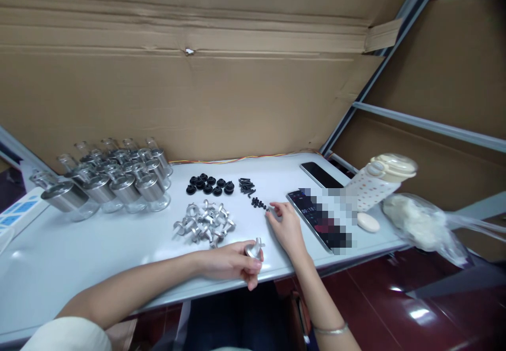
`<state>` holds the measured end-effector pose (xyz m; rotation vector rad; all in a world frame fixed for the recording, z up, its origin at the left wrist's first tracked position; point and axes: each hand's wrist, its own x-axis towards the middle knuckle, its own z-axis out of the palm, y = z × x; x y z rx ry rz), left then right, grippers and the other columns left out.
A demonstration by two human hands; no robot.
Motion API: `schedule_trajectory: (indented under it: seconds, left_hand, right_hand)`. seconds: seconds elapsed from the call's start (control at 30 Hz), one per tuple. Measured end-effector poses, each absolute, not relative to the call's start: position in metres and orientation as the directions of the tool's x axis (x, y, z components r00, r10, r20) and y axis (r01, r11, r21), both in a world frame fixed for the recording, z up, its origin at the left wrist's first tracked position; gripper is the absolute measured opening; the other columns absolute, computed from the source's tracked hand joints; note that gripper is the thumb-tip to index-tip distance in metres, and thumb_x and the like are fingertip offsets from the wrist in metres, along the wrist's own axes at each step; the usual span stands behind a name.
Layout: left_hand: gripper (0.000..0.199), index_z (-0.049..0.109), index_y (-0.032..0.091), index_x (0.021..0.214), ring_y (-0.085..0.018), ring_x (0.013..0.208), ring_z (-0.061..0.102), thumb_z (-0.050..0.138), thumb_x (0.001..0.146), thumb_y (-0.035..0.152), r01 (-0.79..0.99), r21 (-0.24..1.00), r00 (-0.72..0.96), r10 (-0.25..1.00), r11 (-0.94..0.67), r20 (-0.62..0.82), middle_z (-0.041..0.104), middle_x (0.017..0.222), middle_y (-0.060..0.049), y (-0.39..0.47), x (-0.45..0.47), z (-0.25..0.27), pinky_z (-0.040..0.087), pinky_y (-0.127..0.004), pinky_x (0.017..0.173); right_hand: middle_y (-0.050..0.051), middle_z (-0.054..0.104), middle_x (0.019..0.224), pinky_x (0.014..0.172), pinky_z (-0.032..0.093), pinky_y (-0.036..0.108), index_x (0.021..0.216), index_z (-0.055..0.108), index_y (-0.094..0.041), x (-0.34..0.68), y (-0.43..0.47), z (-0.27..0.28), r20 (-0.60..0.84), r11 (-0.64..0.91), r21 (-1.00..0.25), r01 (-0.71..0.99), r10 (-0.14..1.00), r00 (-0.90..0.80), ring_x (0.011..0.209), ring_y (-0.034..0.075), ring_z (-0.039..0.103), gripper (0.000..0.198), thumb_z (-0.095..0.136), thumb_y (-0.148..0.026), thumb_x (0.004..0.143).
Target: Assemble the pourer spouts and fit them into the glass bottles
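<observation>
My left hand (241, 264) is closed around a silver metal piece (254, 249) with a round flange and a short stem pointing up, just above the table's front edge. My right hand (287, 227) rests on the table, thumb and forefinger pinched on a tiny black part (268, 210) at the end of a cluster of small black parts (259, 203). Beyond that cluster lie several thin black pieces, perhaps screws (245, 185). Round black knob-like pieces (208, 184) sit to their left. Nearer me is a pile of silver metal pieces (203, 223) like the held one.
Glass-and-metal containers (114, 182) stand grouped at the left, beside a white box (19, 214). Two phones (316, 219) lie right of my right hand. Beyond them are a dotted bottle (367, 185), a white oval object (368, 222) and a plastic bag (419, 224). Cardboard (237, 103) walls the back.
</observation>
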<state>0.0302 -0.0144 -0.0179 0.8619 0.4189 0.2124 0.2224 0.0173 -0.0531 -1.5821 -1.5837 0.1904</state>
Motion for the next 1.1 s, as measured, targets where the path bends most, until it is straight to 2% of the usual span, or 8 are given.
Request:
schedule_trajectory:
  seconds: [0.17, 0.3, 0.43, 0.6, 0.83, 1.1]
  left_hand:
    - [0.037, 0.048, 0.016, 0.084, -0.011, 0.055, 0.057, 0.077, 0.067, 0.033, -0.011, 0.770, 0.893, 0.353, 0.638, -0.279, 0.047, 0.063, 0.006, -0.0142, 0.0299, -0.0174, 0.038, -0.027, 0.060]
    - [0.036, 0.049, 0.016, 0.085, -0.011, 0.055, 0.058, 0.076, 0.068, 0.032, -0.021, 0.768, 0.897, 0.352, 0.640, -0.269, 0.048, 0.062, 0.006, -0.0139, 0.0298, -0.0194, 0.039, -0.027, 0.060]
    - [0.033, 0.050, 0.015, 0.086, -0.012, 0.059, 0.061, 0.075, 0.070, 0.029, -0.040, 0.763, 0.902, 0.351, 0.645, -0.249, 0.052, 0.064, 0.004, -0.0145, 0.0297, -0.0211, 0.041, -0.027, 0.063]
    - [0.034, 0.050, 0.014, 0.084, -0.015, 0.065, 0.064, 0.076, 0.069, 0.031, -0.048, 0.764, 0.897, 0.364, 0.643, -0.251, 0.055, 0.066, 0.002, -0.0155, 0.0307, -0.0191, 0.041, -0.026, 0.062]
    - [0.031, 0.050, 0.014, 0.084, -0.013, 0.065, 0.063, 0.075, 0.071, 0.029, -0.068, 0.758, 0.899, 0.370, 0.648, -0.236, 0.052, 0.065, 0.003, -0.0160, 0.0305, -0.0173, 0.043, -0.027, 0.065]
    - [0.030, 0.050, 0.015, 0.088, -0.013, 0.066, 0.060, 0.072, 0.075, 0.030, -0.052, 0.754, 0.906, 0.348, 0.655, -0.240, 0.048, 0.066, 0.004, -0.0145, 0.0280, -0.0189, 0.047, -0.030, 0.066]
  right_hand:
    - [0.010, 0.062, 0.080, 0.075, 0.047, 0.038, 0.079, 0.062, -0.016, 0.2220, 0.0179, -0.0541, 0.439, 0.170, -0.649, 0.741, 0.880, 0.182, 0.075, 0.024, 0.058, 0.017, 0.046, -0.022, 0.079]
    - [0.009, 0.065, 0.080, 0.072, 0.048, 0.035, 0.085, 0.063, -0.016, 0.2231, 0.0156, -0.0524, 0.450, 0.185, -0.674, 0.715, 0.871, 0.199, 0.071, 0.022, 0.059, 0.021, 0.042, -0.020, 0.081]
    - [0.010, 0.063, 0.084, 0.074, 0.047, 0.036, 0.086, 0.065, -0.015, 0.2218, 0.0157, -0.0542, 0.474, 0.226, -0.645, 0.730, 0.867, 0.151, 0.074, 0.022, 0.059, 0.024, 0.041, -0.017, 0.081]
    - [0.007, 0.061, 0.078, 0.069, 0.047, 0.034, 0.096, 0.057, -0.015, 0.2194, 0.0168, -0.0560, 0.416, 0.174, -0.678, 0.714, 0.892, 0.178, 0.069, 0.021, 0.057, 0.024, 0.043, -0.016, 0.077]
    - [0.008, 0.060, 0.078, 0.070, 0.045, 0.035, 0.079, 0.054, -0.018, 0.2173, 0.0131, -0.0486, 0.451, 0.206, -0.672, 0.711, 0.876, 0.173, 0.071, 0.022, 0.056, 0.012, 0.043, -0.018, 0.077]
    - [0.007, 0.061, 0.083, 0.075, 0.047, 0.036, 0.104, 0.053, -0.015, 0.2173, 0.0154, -0.0505, 0.408, 0.186, -0.703, 0.686, 0.896, 0.175, 0.076, 0.021, 0.058, 0.029, 0.043, -0.017, 0.077]
